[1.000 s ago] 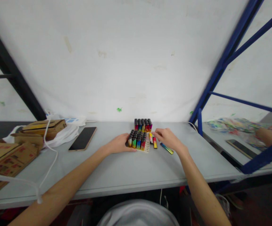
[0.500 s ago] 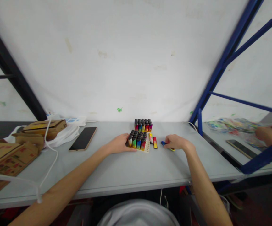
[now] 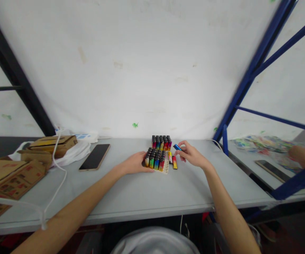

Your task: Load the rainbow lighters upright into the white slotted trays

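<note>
Upright lighters with black tops [image 3: 154,159] stand packed in a pale tray [image 3: 166,167], whose right-hand column of slots shows bare. My left hand [image 3: 138,163] is wrapped round the left side of this tray. Between the fingertips of my right hand [image 3: 188,152] is a blue lighter [image 3: 177,147], tilted and raised above the table. Two loose lighters lie just right of the tray, one yellow and red [image 3: 170,157], the other red and yellow [image 3: 175,162]. Behind them stands a second block of upright lighters [image 3: 162,143].
On the left are a black phone [image 3: 94,157], white plastic bags [image 3: 74,152], cardboard boxes [image 3: 14,176] and a white cable. A blue metal frame [image 3: 244,81] rises on the right. Beyond it are another phone [image 3: 271,170], plastic packets and another person's hand.
My right hand has lifted the blue lighter off the table and moved it up and left towards the tray. My left hand stays at the tray.
</note>
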Demonstrator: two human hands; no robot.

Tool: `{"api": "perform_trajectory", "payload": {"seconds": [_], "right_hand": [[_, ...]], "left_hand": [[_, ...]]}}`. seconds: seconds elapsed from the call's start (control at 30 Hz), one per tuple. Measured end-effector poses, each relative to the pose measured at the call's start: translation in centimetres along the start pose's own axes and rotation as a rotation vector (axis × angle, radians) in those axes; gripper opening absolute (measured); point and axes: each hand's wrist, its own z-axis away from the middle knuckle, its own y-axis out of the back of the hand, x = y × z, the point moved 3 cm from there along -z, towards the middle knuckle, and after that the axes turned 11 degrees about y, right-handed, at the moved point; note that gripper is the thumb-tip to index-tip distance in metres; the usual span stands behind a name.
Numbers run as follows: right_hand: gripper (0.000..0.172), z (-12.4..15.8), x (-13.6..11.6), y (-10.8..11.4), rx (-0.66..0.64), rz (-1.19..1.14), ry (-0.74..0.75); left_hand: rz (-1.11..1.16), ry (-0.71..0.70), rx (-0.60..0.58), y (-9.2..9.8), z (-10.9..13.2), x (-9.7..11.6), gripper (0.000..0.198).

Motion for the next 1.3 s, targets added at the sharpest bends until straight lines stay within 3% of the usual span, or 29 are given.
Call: {"api": "perform_trajectory", "payload": {"seconds": [0.1,0.17,0.4,0.57,0.83,1.17,1.3], "right_hand": [[0.052,-0.3,0.2,-0.4,0.1,-0.118,-0.023],[0.05,-0.6,0.2,-0.6,0.145,-0.092,-0.045],[0.055,-1.4,-1.0,-1.5,0.285,0.314,0.003],[0.052,-1.1,-1.8,-2.3,0.29,0.522,0.063],[0.034,-0.8,-0.9,-1.8,0.35,0.571,0.025],[0.048,-0.8,-1.1,-1.7,0.35,0.488,0.021],[0.044,-0.8,-1.2,-1.8,0.333,0.489,0.036]], "left_hand": [[-0.022,0.018,-0.008,0.0,0.0,0.1,0.072],[-0.032,0.022,-0.014,0.0,0.0,0.1,0.072],[-0.022,0.007,-0.02,0.0,0.0,0.2,0.074],[-0.03,0.016,-0.016,-0.1,0.0,0.0,0.074],[-0.025,-0.004,-0.018,-0.1,0.0,-0.1,0.071],[-0.039,-0.003,0.004,-0.1,-0.1,-0.2,0.074],[-0.03,-0.005,-0.004,-0.1,0.0,-0.1,0.072]]}}
